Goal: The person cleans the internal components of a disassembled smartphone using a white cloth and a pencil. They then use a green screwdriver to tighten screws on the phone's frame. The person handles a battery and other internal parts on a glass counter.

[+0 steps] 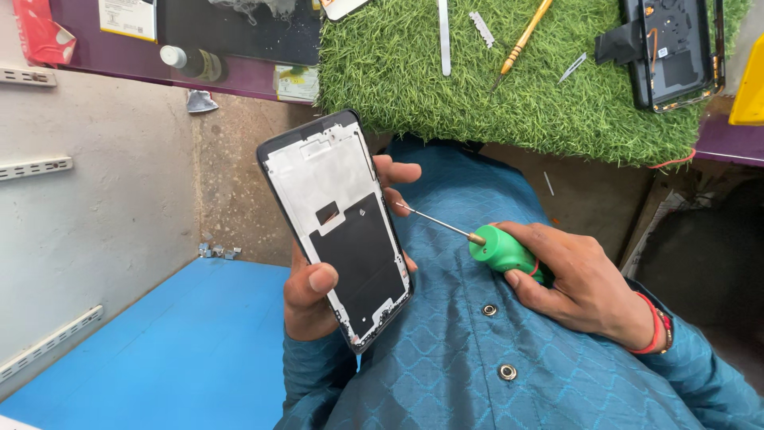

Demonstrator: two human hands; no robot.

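Across the top of the view lay a green artificial-grass mat (509, 87), spread over a purple worktable (239, 76), with a blue floor (183, 350) below at the left. Against the person's blue quilted shirt (477, 350) was a phone frame (338, 227), its back cover off so that a silver mid-plate and a black panel showed; it stood tilted, top end toward the mat. The left hand (318, 295) was clasped round the frame, thumb pressed on its lower face and fingertips curling past its right edge. The right hand (581, 279), with a red band at the wrist, was clenched on a green-handled screwdriver (497, 251), whose thin metal shaft pointed left with the tip just beside the frame's right edge, near the left fingertips; whether the tip touched the frame I cannot tell. On the mat's far right corner lay a second opened phone body (676, 48), dark, with a black part at its side. Nearer the middle lay a yellow-handled tool (525, 36), a metal strip (443, 36), a short serrated blade (481, 28) and a small pair of tweezers (573, 68)
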